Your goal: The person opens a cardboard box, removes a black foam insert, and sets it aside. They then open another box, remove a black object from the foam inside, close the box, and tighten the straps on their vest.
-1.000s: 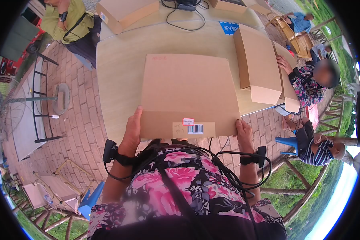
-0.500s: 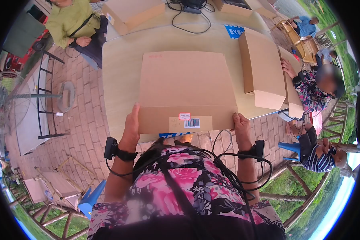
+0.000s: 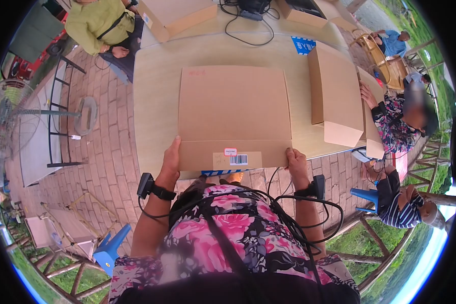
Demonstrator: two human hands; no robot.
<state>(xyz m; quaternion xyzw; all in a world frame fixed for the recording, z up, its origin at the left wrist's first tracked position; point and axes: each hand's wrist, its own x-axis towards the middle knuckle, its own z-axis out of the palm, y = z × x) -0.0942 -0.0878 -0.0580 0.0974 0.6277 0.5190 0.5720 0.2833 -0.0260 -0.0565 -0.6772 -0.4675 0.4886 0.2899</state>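
Note:
A flat brown cardboard box lies at the near edge of the table, its lid closed. A barcode label and a small red-bordered sticker are on the side facing me. My left hand grips the box's near left corner, thumb up along the edge. At the near right corner, my right hand holds the box with the thumb on top and fingers curled beneath. The undersides of both grips are hidden by the cardboard.
On the pale table a second cardboard box stands to the right, by a co-worker's hand. Another box and black cables are at the back. Cables hang from my wrists. Blue stools stand on the brick floor.
The box's right side has shifted a little to the left, and my right hand has moved left with it. My left hand stays at its corner. The view has shifted slightly.

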